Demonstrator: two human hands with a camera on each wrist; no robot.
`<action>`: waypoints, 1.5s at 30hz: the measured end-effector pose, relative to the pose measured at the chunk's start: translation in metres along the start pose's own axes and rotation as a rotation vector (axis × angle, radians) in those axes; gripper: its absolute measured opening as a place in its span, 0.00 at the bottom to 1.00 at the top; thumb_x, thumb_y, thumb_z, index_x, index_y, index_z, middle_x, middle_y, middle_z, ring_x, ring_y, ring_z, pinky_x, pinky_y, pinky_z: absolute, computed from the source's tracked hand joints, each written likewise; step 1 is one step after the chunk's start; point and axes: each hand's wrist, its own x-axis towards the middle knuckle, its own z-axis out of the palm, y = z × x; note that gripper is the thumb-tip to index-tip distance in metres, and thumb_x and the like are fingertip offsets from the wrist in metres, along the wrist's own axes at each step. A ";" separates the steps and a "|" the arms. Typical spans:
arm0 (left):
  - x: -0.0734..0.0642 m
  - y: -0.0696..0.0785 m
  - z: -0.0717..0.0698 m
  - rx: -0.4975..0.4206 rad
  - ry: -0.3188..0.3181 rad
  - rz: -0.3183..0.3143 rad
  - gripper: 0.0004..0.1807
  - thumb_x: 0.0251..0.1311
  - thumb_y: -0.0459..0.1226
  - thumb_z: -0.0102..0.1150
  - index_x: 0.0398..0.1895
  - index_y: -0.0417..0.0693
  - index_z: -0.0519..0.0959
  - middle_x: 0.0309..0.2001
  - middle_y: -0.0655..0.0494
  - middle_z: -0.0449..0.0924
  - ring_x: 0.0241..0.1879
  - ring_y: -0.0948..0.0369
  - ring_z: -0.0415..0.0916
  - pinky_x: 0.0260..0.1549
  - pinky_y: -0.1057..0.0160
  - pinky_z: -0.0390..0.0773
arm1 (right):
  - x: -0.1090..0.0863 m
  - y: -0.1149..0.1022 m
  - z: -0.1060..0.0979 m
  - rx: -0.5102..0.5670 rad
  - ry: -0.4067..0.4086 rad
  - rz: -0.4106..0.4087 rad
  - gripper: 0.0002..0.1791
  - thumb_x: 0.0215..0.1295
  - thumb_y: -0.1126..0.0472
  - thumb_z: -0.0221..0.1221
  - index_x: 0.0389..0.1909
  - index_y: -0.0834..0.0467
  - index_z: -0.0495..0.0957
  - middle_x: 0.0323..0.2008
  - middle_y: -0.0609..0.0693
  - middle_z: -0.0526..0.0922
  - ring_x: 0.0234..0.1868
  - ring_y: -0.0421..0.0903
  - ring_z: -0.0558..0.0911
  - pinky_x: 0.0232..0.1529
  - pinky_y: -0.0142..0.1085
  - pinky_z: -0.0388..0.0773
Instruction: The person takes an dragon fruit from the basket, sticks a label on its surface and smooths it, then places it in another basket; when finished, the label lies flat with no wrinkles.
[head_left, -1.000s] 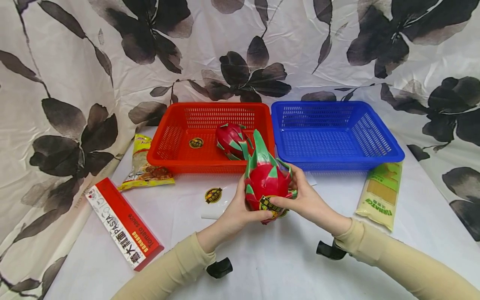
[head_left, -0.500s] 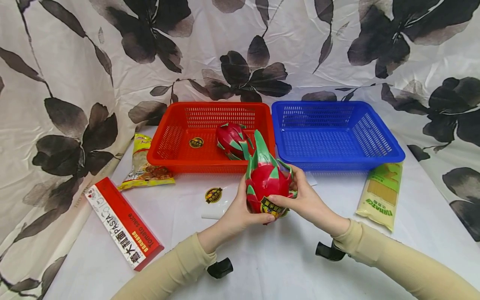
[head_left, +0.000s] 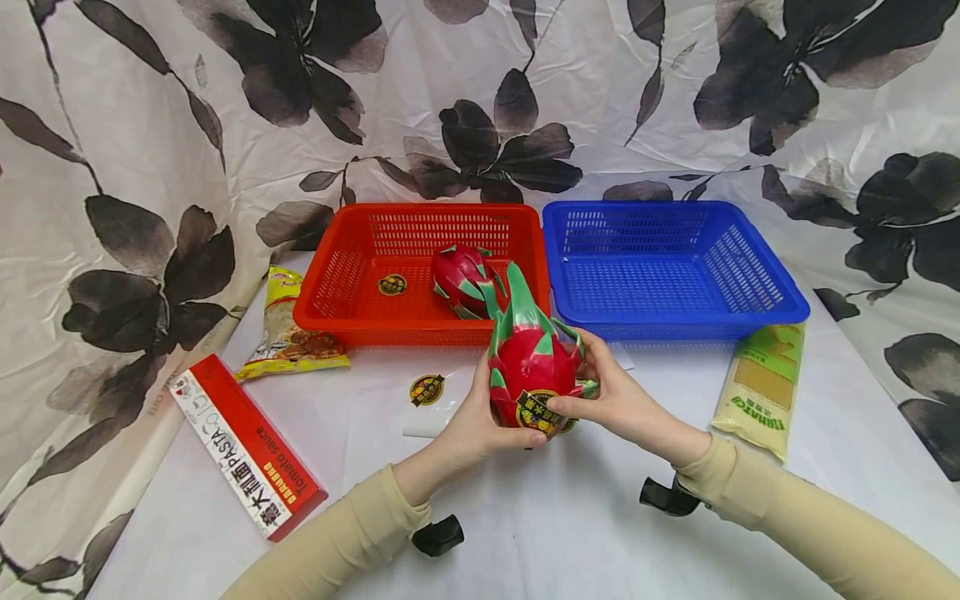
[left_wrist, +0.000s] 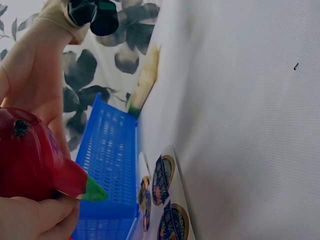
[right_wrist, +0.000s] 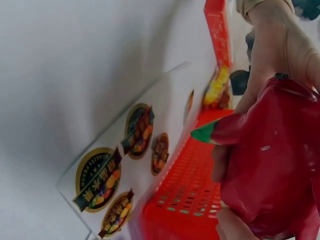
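Observation:
Both hands hold up a red dragon fruit [head_left: 534, 358] with green-tipped scales, its long leaves pointing away. The left hand [head_left: 471, 417] grips its left side, thumb along the lower front. Gripping the right side is the right hand [head_left: 613, 396], its thumb at the edge of a round black-and-gold sticker [head_left: 534, 410] on the fruit's skin. Below lies a sheet [right_wrist: 170, 100] with several matching stickers, partly hidden by the fruit and hands in the head view. Another dragon fruit [head_left: 459, 279] lies in the red basket [head_left: 352, 310], near a loose-looking round sticker [head_left: 392, 285] there.
A blue basket [head_left: 675, 318] stands right of the red one. To the left are a yellow snack-like bag [head_left: 292, 342] and a red-and-white pasta box [head_left: 249, 450]. A noodle packet [head_left: 761, 392] lies at the right. Floral cloth [head_left: 480, 92] hangs behind.
The right thumb has slid a little to the right on the sticker, showing more of it. The right wrist has shifted slightly right. The fruit stays nearly in place.

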 end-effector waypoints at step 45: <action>-0.002 -0.004 0.010 0.016 -0.042 0.107 0.65 0.40 0.34 0.73 0.70 0.69 0.32 0.68 0.58 0.46 0.66 0.57 0.53 0.58 0.59 0.69 | -0.005 -0.005 0.006 -0.014 0.095 0.058 0.45 0.56 0.51 0.61 0.68 0.54 0.44 0.56 0.61 0.67 0.53 0.58 0.71 0.44 0.42 0.77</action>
